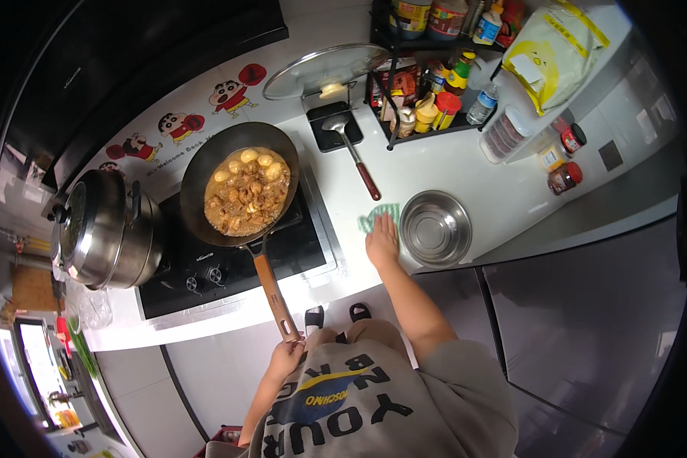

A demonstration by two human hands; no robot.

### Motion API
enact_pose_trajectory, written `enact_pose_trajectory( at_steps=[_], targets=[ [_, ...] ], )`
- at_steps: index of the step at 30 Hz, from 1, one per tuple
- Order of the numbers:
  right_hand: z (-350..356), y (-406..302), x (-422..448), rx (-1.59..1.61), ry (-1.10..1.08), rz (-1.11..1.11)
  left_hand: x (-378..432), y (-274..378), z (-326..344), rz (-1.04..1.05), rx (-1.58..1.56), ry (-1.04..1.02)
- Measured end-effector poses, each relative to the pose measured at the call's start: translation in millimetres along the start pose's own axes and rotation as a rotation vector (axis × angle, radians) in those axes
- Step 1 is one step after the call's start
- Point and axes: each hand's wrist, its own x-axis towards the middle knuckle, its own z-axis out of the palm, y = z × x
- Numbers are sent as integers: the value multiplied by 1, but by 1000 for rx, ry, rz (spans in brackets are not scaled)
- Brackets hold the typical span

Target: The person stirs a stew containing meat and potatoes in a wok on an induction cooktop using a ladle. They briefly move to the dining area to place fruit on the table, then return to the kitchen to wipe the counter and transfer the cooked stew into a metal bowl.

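My right hand presses flat on a green-and-white checked cloth on the white countertop, just left of an empty stainless-steel bowl. My left hand is low, at the end of the wooden handle of a dark wok; whether its fingers close round the handle is unclear. In the wok, on the black gas hob, are browned meat pieces in sauce and several peeled eggs. Above the cloth, a steel ladle lies with its head on a black rest.
A lidded steel steamer pot stands on the hob's left. A glass lid leans upright behind the ladle. At the back right are a black rack of seasonings, a water bottle and red-lidded jars. The counter's front edge borders the bowl.
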Motion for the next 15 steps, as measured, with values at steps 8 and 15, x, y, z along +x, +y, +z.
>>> enact_pose_trajectory(
  at_steps=[8, 15],
  targets=[
    [0, -14, 11, 13, -205, -500, -29, 4, 25, -60, -166, 155],
    [22, -42, 79, 110, -174, -429, -56, -10, 36, -115, -194, 222]
  ],
)
